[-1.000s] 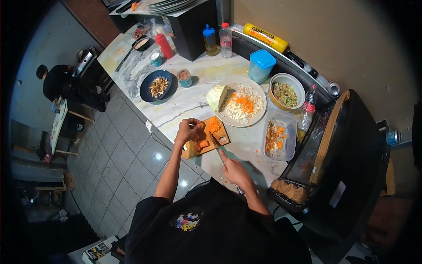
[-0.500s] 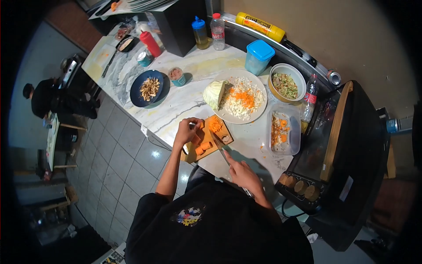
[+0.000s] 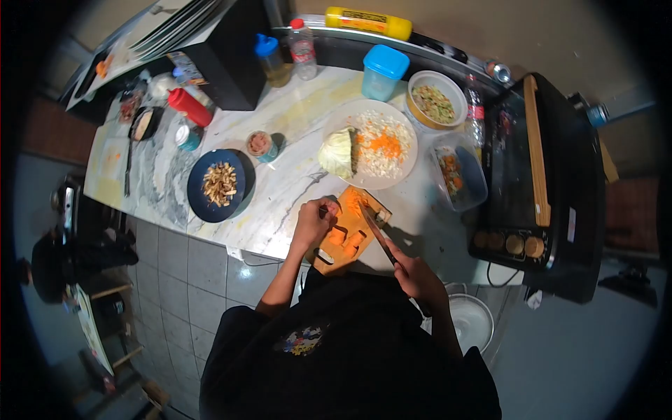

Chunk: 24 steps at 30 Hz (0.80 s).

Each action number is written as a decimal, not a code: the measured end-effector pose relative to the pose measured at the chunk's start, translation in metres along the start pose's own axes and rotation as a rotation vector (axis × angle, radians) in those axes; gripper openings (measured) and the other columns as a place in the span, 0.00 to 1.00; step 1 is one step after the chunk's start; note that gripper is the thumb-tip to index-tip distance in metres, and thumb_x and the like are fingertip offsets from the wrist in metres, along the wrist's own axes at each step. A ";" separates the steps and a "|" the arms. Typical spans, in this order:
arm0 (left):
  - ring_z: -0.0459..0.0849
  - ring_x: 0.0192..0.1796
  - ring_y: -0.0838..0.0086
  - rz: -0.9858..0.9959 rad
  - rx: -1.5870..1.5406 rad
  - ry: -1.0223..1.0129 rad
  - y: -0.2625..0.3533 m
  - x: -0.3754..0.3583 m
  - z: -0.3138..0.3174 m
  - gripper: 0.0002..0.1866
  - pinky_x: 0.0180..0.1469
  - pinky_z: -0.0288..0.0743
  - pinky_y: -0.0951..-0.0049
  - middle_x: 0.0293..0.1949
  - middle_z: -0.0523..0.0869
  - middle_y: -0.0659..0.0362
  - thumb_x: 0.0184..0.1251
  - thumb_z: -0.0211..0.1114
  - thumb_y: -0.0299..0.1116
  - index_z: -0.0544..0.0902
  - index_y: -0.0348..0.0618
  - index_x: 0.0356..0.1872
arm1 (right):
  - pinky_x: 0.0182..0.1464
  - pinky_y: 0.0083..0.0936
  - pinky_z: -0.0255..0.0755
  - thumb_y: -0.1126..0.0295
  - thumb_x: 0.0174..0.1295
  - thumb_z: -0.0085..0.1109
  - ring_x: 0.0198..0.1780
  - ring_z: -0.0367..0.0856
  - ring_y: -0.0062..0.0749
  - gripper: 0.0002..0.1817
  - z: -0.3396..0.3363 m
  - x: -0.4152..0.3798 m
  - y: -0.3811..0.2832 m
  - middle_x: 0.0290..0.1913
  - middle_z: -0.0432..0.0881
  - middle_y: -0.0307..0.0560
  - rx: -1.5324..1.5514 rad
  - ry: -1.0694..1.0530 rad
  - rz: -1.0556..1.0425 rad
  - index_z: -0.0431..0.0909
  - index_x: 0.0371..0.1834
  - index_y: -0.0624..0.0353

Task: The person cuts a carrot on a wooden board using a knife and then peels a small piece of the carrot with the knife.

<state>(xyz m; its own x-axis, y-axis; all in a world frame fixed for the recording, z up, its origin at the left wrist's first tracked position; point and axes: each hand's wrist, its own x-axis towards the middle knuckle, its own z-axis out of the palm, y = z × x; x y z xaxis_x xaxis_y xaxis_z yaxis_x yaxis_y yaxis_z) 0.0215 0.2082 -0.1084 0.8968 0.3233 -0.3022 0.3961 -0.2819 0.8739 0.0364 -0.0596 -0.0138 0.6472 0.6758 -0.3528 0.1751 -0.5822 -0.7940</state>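
On the wooden cutting board (image 3: 341,261) lie carrot chunks (image 3: 337,236) and a heap of finely cut carrot (image 3: 355,203). My left hand (image 3: 311,225) is over the board's left side, its fingers pinched on a carrot piece that they partly hide. My right hand (image 3: 420,281) grips a knife (image 3: 380,236), whose blade points up and left across the board's right side to the cut carrot. Beyond the board, a plate (image 3: 338,117) carries a cabbage wedge (image 3: 337,152), chopped cabbage and shredded carrot (image 3: 383,145).
A dark blue bowl (image 3: 197,208) of brown pieces and an open tin (image 3: 260,145) stand left. Right are a clear plastic container (image 3: 470,199), a bowl of chopped vegetables (image 3: 432,105) and a black oven (image 3: 560,245). Another person (image 3: 49,266) is at far left.
The view has turned and shifted, so the counter appears rotated. The knife blade has moved up the board to the cut carrot. Both hands keep their closed grips.
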 end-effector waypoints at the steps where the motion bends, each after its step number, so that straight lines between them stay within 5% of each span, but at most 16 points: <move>1: 0.87 0.30 0.72 0.010 -0.002 -0.024 -0.004 0.003 0.001 0.05 0.36 0.78 0.74 0.28 0.87 0.53 0.59 0.62 0.17 0.84 0.33 0.36 | 0.29 0.35 0.69 0.77 0.63 0.47 0.18 0.75 0.45 0.34 0.003 -0.004 -0.002 0.18 0.72 0.61 0.000 0.020 0.018 0.56 0.75 0.48; 3: 0.88 0.32 0.70 0.079 0.002 -0.019 -0.012 0.006 -0.001 0.06 0.37 0.78 0.74 0.29 0.87 0.53 0.58 0.62 0.16 0.84 0.33 0.35 | 0.36 0.46 0.71 0.76 0.62 0.48 0.29 0.79 0.61 0.35 0.013 -0.010 -0.008 0.27 0.77 0.67 -0.026 -0.012 0.115 0.55 0.75 0.48; 19: 0.88 0.32 0.64 0.195 -0.006 0.041 -0.018 0.007 -0.002 0.10 0.38 0.79 0.70 0.28 0.87 0.49 0.52 0.63 0.16 0.87 0.35 0.36 | 0.36 0.48 0.74 0.74 0.61 0.48 0.25 0.79 0.59 0.33 0.026 0.013 0.004 0.22 0.77 0.67 -0.203 -0.052 0.045 0.59 0.73 0.50; 21: 0.88 0.31 0.64 0.194 -0.012 0.073 -0.018 0.005 0.001 0.10 0.37 0.79 0.71 0.27 0.87 0.49 0.52 0.62 0.16 0.87 0.34 0.35 | 0.34 0.37 0.72 0.77 0.62 0.51 0.22 0.77 0.49 0.34 0.021 0.014 0.004 0.22 0.75 0.61 -0.235 -0.065 0.026 0.60 0.74 0.45; 24: 0.88 0.30 0.64 0.172 0.006 0.076 -0.013 0.002 0.001 0.09 0.36 0.78 0.71 0.27 0.86 0.48 0.53 0.61 0.15 0.86 0.34 0.34 | 0.33 0.38 0.72 0.78 0.61 0.49 0.23 0.78 0.50 0.34 0.011 0.017 -0.002 0.23 0.76 0.62 -0.242 -0.143 0.091 0.60 0.74 0.46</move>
<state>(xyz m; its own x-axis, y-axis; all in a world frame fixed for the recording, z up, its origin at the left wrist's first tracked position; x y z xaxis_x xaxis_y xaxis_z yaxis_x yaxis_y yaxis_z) 0.0184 0.2113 -0.1213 0.9341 0.3366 -0.1186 0.2393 -0.3441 0.9079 0.0388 -0.0424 -0.0232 0.5599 0.6627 -0.4973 0.3038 -0.7226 -0.6210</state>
